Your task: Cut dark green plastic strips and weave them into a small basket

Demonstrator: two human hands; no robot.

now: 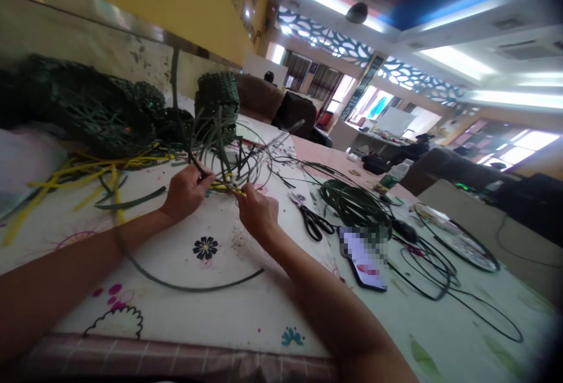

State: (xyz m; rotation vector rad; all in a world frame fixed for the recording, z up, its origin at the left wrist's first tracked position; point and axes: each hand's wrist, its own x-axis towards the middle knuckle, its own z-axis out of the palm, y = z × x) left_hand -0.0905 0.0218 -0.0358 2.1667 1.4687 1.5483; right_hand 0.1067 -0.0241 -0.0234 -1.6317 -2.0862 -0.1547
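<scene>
Between my hands is a partly woven piece [226, 182] of yellow and dark green strips, its loose green ends fanning up and outward. My left hand [188, 190] is closed on a dark green strip at the left side of this piece; the strip rises above the hand. My right hand [258, 210] pinches the right edge of the piece, by a yellow strip. One long green strip [189, 288] curves over the tablecloth in front of my wrists. The fingertips are partly hidden by the strips.
Scissors [311, 219] and a phone [363, 260] lie to the right, near a coil of green strips [352, 204]. Loose yellow strips [83, 175] lie left. Woven green baskets [217, 101] stand at the back against the wall. A bottle [393, 175] stands farther right.
</scene>
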